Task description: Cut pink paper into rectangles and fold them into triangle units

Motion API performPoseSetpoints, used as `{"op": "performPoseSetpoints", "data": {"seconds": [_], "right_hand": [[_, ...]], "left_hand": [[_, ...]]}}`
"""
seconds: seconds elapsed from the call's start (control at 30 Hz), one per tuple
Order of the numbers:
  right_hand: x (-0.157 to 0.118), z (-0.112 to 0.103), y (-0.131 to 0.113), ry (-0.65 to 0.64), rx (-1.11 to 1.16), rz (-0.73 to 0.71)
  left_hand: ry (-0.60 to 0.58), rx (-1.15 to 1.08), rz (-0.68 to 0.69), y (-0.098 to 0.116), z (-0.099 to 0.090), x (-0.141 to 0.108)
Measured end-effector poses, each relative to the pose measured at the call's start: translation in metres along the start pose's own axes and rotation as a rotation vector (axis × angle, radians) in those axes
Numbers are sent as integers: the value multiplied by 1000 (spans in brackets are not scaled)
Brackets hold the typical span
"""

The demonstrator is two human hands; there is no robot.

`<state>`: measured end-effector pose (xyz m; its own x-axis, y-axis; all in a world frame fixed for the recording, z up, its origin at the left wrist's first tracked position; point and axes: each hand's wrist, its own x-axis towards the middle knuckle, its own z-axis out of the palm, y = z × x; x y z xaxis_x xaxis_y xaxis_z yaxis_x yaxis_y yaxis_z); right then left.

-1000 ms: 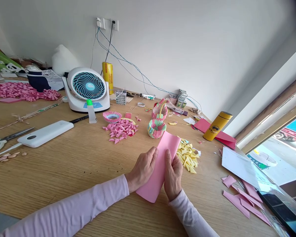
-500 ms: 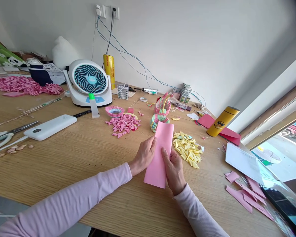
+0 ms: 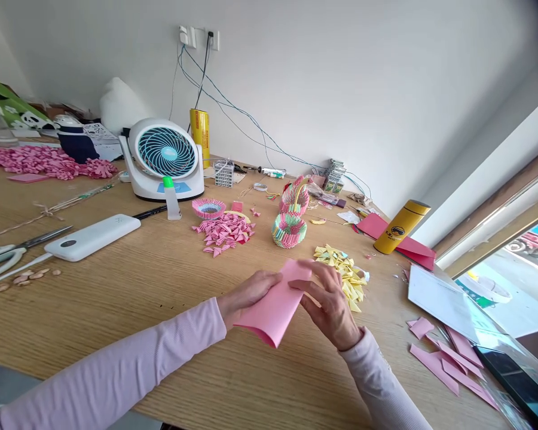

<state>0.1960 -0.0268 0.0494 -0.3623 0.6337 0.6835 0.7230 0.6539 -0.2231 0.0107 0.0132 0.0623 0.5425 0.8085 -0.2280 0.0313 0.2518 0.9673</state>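
At the far left of the frame one pair of scissors (image 3: pixel 20 249) lies beside one white power bank (image 3: pixel 92 237). Above them spreads a heap of pink folded pieces (image 3: pixel 45 162), too many to count. Left of centre stand one fan (image 3: pixel 165 155) and, in front of it, one green-capped bottle (image 3: pixel 171 200); one yellow cylinder (image 3: pixel 199 137) rises behind the fan. Next come one pink-rimmed paper bowl (image 3: pixel 208 209) and a pile of small pink triangles (image 3: pixel 224 232), overlapping past counting.

Just below the frame's centre is one curved pink sheet (image 3: pixel 271 310). The left hand (image 3: pixel 251 294) has closed on its left edge, thumb on top, the other fingers hidden. Two round paper pieces, one green-and-pink (image 3: pixel 289 232) and one mostly pink (image 3: pixel 293 197), stand above the sheet. The right hand (image 3: pixel 329 301) is half open, fingers bent and spread, tips touching the sheet's upper right; whether its thumb pinches from beneath, I cannot tell. Right of centre are one uncounted yellow pile (image 3: pixel 349 280) and one yellow bottle (image 3: pixel 401 227); at lower right, several pink scraps (image 3: pixel 434 369) and one phone (image 3: pixel 517 376).
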Motion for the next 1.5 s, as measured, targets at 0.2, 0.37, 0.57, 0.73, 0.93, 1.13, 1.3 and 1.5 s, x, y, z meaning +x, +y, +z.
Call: {"op": "performPoseSetpoints", "data": {"seconds": [0.2, 0.37, 0.57, 0.73, 0.93, 1.13, 1.3, 1.5], "right_hand": [[15, -7, -16, 125, 359, 412], [12, 15, -27, 133, 919, 781], [5, 22, -24, 98, 979, 790], [20, 10, -13, 230, 1095, 785], [32, 14, -6, 443, 1205, 816], [30, 20, -12, 532, 1204, 799], [32, 25, -13, 582, 1134, 750], [34, 25, -15, 602, 1085, 723]], "left_hand": [[94, -58, 56, 4, -23, -3], [117, 65, 466, 5, -11, -14], [253, 223, 512, -12, -1, -8], [254, 492, 519, -17, -2, -8], [300, 741, 639, -18, 9, -14], [310, 787, 654, -14, 14, -20], [282, 741, 581, 1, 20, -25], [300, 703, 608, 8, 21, -18]]}}
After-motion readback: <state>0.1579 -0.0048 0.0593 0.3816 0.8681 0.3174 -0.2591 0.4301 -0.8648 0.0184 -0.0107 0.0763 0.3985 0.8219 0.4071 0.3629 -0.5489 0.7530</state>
